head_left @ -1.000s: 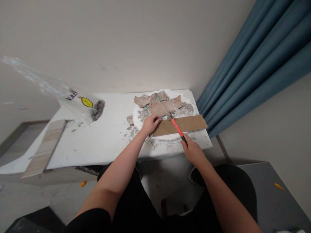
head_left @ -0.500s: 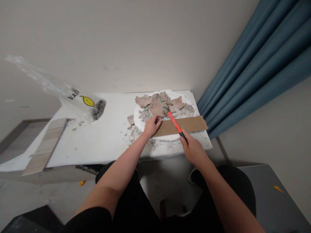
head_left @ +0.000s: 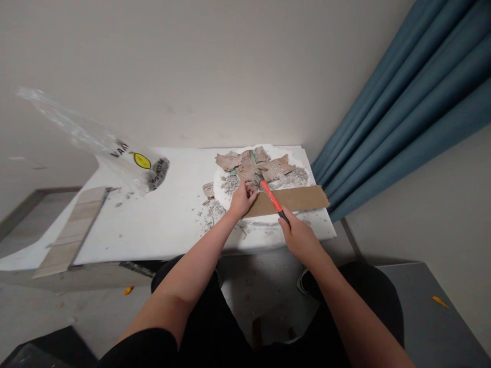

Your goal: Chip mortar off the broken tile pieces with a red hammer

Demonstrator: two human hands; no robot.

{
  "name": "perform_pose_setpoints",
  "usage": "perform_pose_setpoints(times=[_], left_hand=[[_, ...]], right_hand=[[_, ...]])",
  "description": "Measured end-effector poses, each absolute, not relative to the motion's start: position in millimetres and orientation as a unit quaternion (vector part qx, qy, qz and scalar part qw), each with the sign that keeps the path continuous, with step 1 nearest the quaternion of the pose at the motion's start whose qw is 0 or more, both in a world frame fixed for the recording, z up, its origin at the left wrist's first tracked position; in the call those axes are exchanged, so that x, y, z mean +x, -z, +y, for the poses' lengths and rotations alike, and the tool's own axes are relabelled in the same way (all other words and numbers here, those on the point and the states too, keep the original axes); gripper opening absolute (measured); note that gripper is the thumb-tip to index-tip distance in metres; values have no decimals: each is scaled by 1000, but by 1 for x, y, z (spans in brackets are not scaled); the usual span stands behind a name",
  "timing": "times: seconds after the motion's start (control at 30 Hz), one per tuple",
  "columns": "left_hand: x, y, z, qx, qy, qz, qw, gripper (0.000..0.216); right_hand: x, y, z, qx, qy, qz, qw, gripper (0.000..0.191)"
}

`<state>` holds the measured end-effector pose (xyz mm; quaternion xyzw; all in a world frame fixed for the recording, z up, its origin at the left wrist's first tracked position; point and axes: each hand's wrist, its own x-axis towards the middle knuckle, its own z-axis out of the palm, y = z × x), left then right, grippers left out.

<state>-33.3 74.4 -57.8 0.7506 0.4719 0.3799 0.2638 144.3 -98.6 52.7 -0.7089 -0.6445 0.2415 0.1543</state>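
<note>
My right hand [head_left: 301,235] is wrapped round the black grip of a hammer [head_left: 271,196] with a red shaft. The hammer's head is down among rough, brownish torn sheets [head_left: 276,167], close to the fingertips of my left hand [head_left: 241,198]. Those left fingers are curled at the near edge of the pieces; what they pinch is hidden. A flat brown strip [head_left: 293,199] runs rightward from beside my left hand, under the hammer's shaft. Sheets and grey crumbled rubble [head_left: 295,176] lie on a round white base [head_left: 220,190].
The white-covered table [head_left: 153,225] stands against a wall. On its left are a clear plastic bag [head_left: 126,161] with grey material inside and a wood-patterned plank [head_left: 72,230] overhanging the front edge. Blue curtains [head_left: 399,102] hang at right. A grey surface [head_left: 425,306] is low at right.
My right hand has shifted slightly left with the hammer, and its head sits a little lower, nearer my left fingers. My left hand stays at almost the same spot.
</note>
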Motion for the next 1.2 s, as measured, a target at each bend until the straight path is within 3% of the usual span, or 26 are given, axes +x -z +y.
perform_pose_setpoints(times=[0.6, 0.97, 1.1, 1.2], left_hand=[[-33, 55, 73, 752, -370, 477, 263, 44], [-33, 56, 73, 753, -359, 487, 258, 52], [-33, 56, 71, 751, -403, 483, 199, 68], [-34, 56, 70, 751, -428, 477, 158, 66]], right_hand=[[144, -52, -98, -700, -242, -648, 180, 52], [142, -47, -102, -709, -253, -642, 147, 51], [142, -49, -102, -705, -251, -645, 155, 52], [144, -49, -101, -706, -243, -643, 170, 52]])
